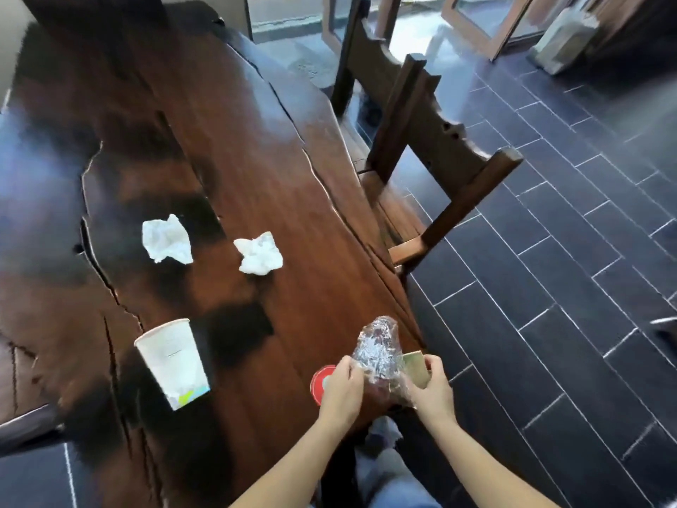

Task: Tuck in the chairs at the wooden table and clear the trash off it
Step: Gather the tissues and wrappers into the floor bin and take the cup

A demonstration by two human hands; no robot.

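A long dark wooden table (pixel 227 148) fills the left and middle. On it lie two crumpled white tissues (pixel 166 239) (pixel 259 254) and a white paper cup (pixel 174 362) tipped on its side. At the table's near right edge my left hand (pixel 340 392) and my right hand (pixel 430 388) both grip a crinkled clear plastic bag (pixel 379 352). A red round lid or cup (pixel 319 381) shows under my left hand. A tan card-like piece (pixel 415 362) shows behind my right hand. A dark wooden chair (pixel 432 141) stands along the table's right side.
Dark tiled floor (pixel 549 287) stretches to the right of the table. Glass doors with wooden frames (pixel 472 20) are at the back. A pale stone-like block (pixel 564 42) stands at the far right. Another chair's edge (pixel 29 423) shows at lower left.
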